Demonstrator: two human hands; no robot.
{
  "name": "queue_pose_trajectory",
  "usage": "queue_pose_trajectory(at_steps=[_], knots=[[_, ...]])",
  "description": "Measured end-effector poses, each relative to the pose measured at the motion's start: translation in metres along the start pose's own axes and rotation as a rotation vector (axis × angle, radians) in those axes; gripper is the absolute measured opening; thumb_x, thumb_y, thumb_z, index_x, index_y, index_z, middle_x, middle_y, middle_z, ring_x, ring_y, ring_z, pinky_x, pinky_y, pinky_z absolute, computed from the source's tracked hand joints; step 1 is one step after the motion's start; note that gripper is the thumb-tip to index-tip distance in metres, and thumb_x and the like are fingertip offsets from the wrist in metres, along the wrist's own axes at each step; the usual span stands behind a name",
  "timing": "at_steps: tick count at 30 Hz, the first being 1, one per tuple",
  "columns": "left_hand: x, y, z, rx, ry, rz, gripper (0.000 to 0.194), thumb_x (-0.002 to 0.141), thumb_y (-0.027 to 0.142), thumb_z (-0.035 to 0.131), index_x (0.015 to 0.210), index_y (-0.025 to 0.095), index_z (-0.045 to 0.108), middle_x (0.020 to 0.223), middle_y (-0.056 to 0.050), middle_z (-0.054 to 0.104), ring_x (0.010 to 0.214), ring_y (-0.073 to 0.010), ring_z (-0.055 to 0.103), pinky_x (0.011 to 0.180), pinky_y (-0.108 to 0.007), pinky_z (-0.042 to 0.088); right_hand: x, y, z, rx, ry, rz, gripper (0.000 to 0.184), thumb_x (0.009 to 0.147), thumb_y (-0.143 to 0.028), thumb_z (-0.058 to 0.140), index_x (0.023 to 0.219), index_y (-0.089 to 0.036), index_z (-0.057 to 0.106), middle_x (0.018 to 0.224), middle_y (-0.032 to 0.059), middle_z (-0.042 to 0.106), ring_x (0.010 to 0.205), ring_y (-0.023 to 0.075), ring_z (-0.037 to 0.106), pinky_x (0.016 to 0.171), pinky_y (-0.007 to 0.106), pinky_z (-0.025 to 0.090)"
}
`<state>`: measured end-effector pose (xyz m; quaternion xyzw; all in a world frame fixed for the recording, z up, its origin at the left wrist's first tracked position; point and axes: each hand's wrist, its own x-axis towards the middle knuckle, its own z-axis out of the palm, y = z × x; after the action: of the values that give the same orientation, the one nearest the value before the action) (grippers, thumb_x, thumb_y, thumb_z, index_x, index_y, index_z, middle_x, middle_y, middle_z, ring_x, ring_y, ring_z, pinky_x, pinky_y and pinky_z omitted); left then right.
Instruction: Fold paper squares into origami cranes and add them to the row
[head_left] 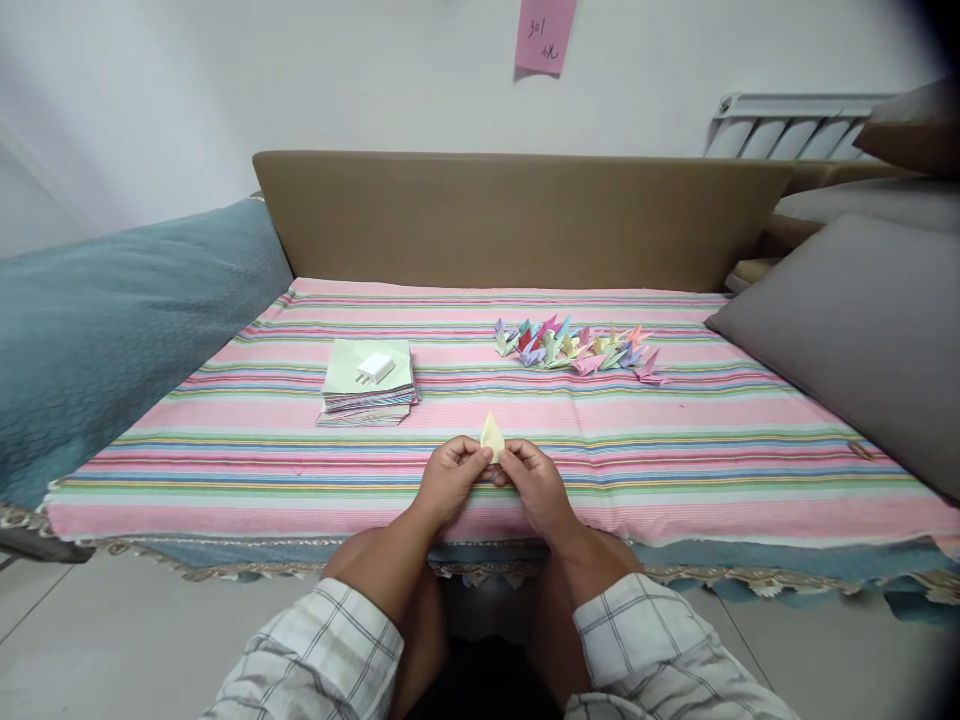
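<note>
You hold a small pale yellow folded paper [491, 432] in both hands, above the near part of the striped cloth [225, 440], with its pointed end facing away from you. The fingers of your left hand [448, 478] are closed narrowly on its lower left side, thumb on top; those of your right hand [536, 487] pinch the lower right side in the same way. The two thumbs lie close to each other at the paper's base. Beyond your left hand, farther to the left, sits a stack of square paper sheets [367, 403] with a pale green one uppermost, and a white plug adapter [376, 368] rests on it. Ahead and to the right, a cluster of folded paper cranes [577, 347] in many colours lies on the cloth, well apart from the stack. A grey cushion [855, 340] leans at the far right.
</note>
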<state>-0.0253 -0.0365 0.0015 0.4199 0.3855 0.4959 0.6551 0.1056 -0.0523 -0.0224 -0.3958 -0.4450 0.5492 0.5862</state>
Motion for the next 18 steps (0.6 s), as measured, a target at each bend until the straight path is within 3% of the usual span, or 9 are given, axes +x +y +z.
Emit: queue_pose_trajectory(at_steps=[4, 10, 18], knots=[[-0.0009, -0.0012, 0.0005, -0.002, -0.065, -0.015, 0.033, 0.057, 0.039, 0.08, 0.069, 0.014, 0.064, 0.063, 0.0, 0.066, 0.06, -0.013, 0.062, 0.064, -0.026, 0.051, 0.0006, -0.0036, 0.0026, 0.074, 0.027, 0.058, 0.029, 0.07, -0.047, 0.069, 0.076, -0.021, 0.059, 0.063, -0.0027, 0.06, 0.054, 0.012, 0.054, 0.057, 0.028, 0.047], [-0.0008, 0.0005, -0.0002, -0.022, -0.149, -0.04, 0.029, 0.055, 0.034, 0.082, 0.07, 0.013, 0.07, 0.065, -0.002, 0.067, 0.06, -0.0113, 0.059, 0.058, -0.022, 0.046, 0.0008, -0.0074, -0.0006, 0.287, -0.031, 0.104, 0.029, 0.066, -0.044, 0.074, 0.069, -0.019, 0.059, 0.059, -0.0044, 0.057, 0.052, 0.0074, 0.049, 0.054, 0.022, 0.042], [-0.0014, 0.0022, -0.0001, -0.087, -0.094, -0.104, 0.032, 0.052, 0.034, 0.084, 0.066, 0.012, 0.065, 0.061, -0.001, 0.064, 0.057, -0.01, 0.059, 0.054, -0.02, 0.047, 0.0001, -0.0064, 0.0001, 0.209, -0.052, 0.072, 0.03, 0.067, -0.045, 0.073, 0.072, -0.019, 0.06, 0.063, -0.0036, 0.056, 0.055, 0.008, 0.046, 0.055, 0.022, 0.039]])
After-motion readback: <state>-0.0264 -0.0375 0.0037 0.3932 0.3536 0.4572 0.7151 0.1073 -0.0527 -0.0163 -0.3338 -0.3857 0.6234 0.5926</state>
